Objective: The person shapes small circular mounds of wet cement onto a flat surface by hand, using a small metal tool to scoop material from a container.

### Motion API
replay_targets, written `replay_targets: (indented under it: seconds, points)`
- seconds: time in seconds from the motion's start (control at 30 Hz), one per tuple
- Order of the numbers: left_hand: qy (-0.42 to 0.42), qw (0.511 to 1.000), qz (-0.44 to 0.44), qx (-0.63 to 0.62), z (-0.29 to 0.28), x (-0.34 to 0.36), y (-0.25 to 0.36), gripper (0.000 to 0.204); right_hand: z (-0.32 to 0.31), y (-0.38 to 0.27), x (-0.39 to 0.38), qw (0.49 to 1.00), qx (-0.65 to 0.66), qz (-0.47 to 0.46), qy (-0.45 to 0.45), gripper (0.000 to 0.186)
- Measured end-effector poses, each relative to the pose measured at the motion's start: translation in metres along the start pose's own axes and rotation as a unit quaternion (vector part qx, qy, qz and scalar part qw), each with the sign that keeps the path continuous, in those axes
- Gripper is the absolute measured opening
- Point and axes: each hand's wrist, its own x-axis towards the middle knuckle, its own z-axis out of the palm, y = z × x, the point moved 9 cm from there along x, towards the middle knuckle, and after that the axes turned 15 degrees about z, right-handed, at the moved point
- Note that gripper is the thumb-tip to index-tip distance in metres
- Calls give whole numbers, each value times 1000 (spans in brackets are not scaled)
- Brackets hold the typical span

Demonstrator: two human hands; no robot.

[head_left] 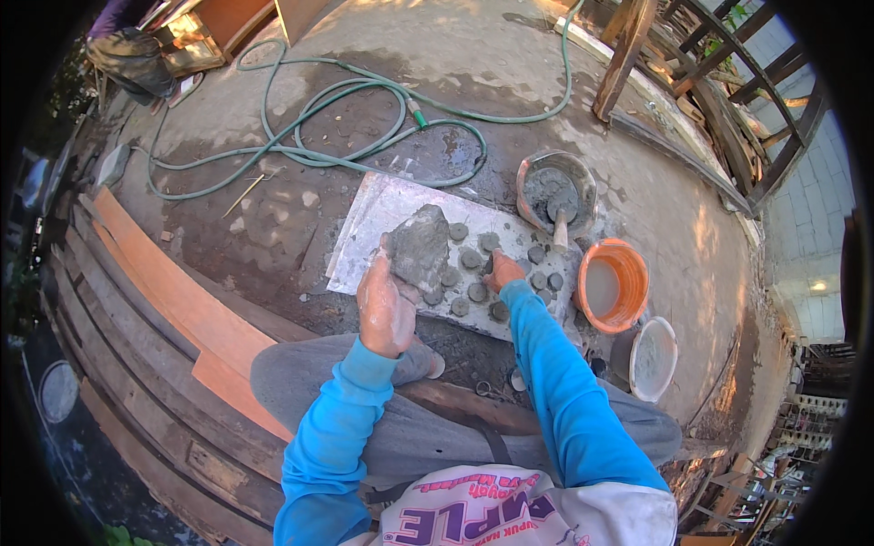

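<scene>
Head view: cement lump [419, 247] apparently rests in left grip [387, 309].

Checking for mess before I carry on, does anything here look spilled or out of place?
Nothing spilled. The left hand holds a grey cement lump; cement discs sit in rows on the sheet. Only the green hose sprawls loosely across the ground.

At frame centre the left hand [386, 309] holds up a grey mortar lump [419, 246] over a pale board [364, 237] dotted with small mortar discs [477, 292], where the right hand [503, 270] presses down beside an orange bowl [614, 285].
</scene>
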Motion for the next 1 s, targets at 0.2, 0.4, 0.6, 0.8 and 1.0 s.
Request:
replay_targets:
  seconds: [0.2, 0.4, 0.6, 0.8, 1.0]
  points:
    - [44, 999, 2, 7, -6, 3, 4, 48, -1, -1, -3, 1000, 14, -16, -3, 57]
    - [58, 998, 19, -7, -5, 5, 20, 47, -10, 4, -4, 976, 203, -18, -80, 54]
    - [47, 998, 20, -22, -6, 6, 19, 48, -26, 7, -7, 892, 419, 11, -170, 52]
    - [41, 997, 49, -35, 8, 14, 38, 46, -83, -67, -36, 959, 237, -152, -15, 51]
    - [51, 992, 101, -52, 4, 25, 67, 43, -81, -147, -42, 971, -8, -228, 70, 49]
